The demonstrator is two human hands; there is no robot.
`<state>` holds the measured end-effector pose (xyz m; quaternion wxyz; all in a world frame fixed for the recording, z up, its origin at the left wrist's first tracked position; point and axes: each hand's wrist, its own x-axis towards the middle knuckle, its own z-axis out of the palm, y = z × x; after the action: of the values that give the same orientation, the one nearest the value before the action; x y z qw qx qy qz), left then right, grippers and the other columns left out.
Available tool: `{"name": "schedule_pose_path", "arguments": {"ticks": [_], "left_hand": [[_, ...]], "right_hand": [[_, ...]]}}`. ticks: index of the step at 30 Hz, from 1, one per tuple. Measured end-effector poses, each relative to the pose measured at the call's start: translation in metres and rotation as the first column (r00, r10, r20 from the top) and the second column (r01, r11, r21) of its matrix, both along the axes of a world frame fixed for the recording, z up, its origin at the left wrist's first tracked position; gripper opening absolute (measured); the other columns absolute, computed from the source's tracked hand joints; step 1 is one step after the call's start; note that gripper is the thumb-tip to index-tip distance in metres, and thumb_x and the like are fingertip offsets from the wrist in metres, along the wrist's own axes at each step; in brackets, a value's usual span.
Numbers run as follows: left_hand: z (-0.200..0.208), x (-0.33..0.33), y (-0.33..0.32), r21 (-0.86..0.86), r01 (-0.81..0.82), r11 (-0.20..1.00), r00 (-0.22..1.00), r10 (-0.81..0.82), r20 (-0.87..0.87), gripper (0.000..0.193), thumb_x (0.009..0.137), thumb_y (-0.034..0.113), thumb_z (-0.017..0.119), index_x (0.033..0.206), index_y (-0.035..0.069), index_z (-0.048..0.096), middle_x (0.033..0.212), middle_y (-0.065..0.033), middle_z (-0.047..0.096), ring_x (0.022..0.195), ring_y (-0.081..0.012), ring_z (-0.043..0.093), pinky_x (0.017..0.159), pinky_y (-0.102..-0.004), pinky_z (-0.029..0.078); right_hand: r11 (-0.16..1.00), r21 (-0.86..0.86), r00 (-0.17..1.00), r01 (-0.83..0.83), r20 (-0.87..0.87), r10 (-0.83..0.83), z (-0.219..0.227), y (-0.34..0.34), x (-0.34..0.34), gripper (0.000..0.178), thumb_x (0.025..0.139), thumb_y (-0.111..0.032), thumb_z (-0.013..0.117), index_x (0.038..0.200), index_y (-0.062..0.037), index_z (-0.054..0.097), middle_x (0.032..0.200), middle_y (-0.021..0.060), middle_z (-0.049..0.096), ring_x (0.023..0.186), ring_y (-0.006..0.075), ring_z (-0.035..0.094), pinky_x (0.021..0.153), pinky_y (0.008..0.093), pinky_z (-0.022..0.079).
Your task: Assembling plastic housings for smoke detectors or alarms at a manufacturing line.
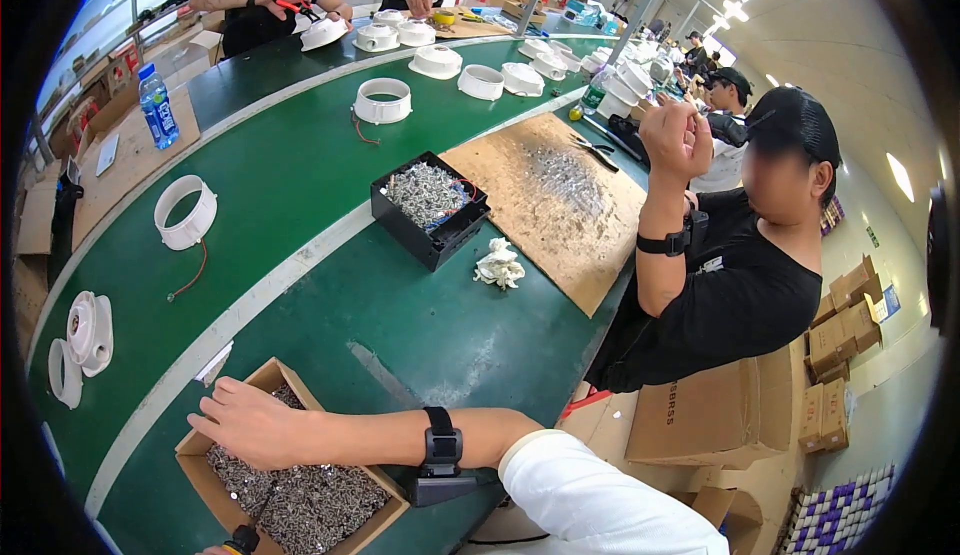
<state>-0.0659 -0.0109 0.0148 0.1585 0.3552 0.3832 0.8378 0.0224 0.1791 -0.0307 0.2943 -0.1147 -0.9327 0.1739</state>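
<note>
My right hand [255,425] reaches across from the lower right, above a cardboard box [382,500] full of small screws [320,505]. Its fingers are bent and drawn together at the box's far left side; whatever they pinch is hidden. Only a sliver of my left hand [214,551] shows at the lower edge. It is closed on the yellow and black handle of a screwdriver [241,539], whose thin shaft points up over the screws. A black band with a small device [441,445] is strapped round my right forearm.
A black bin [432,245] of screws, a crumpled white cloth [499,264] and a worn board [560,215] with pliers [597,153] lie on the green table. White round housings [383,102] stand along the curved green strip. A co-worker [740,265] sits close on the right.
</note>
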Motion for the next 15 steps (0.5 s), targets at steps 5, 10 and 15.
{"name": "schedule_pose_path", "arguments": {"ticks": [5,10,15], "left_hand": [[-0.001,-0.001,-0.001,-0.034,-0.019,0.999,1.000,0.018,-0.025,0.026,0.089,0.035,0.049,0.105,0.015,0.046,0.062,-0.0043,0.043,0.051,-0.0191,0.043,0.050,-0.0339,0.042],[-0.015,-0.010,-0.008,-0.008,-0.099,0.995,0.995,0.099,0.003,0.032,0.093,0.032,0.047,0.106,0.005,0.038,0.061,-0.0024,0.039,0.050,-0.0116,0.041,0.051,-0.0252,0.035],[-0.011,-0.008,-0.002,-0.033,-0.087,0.996,0.993,0.084,-0.079,0.032,0.093,0.035,0.045,0.105,0.006,0.041,0.062,-0.0028,0.040,0.052,-0.0120,0.041,0.055,-0.0276,0.035]], "right_hand": [[1.000,0.007,0.999,0.002,-0.051,-0.002,-0.001,0.000,0.000,0.047,0.069,-0.018,0.065,0.109,0.0031,0.053,0.092,0.0129,0.055,0.092,0.0276,0.053,0.095,0.0395,0.033],[0.996,0.089,0.998,-0.024,0.056,0.019,0.013,0.005,0.004,0.048,0.070,-0.016,0.065,0.110,0.0051,0.051,0.088,0.0102,0.053,0.084,0.0238,0.051,0.078,0.0353,0.037],[0.994,0.112,1.000,0.000,0.022,-0.003,0.013,0.007,0.008,0.045,0.074,-0.011,0.060,0.115,0.0047,0.050,0.089,0.0110,0.054,0.086,0.0237,0.051,0.079,0.0345,0.037]]}}
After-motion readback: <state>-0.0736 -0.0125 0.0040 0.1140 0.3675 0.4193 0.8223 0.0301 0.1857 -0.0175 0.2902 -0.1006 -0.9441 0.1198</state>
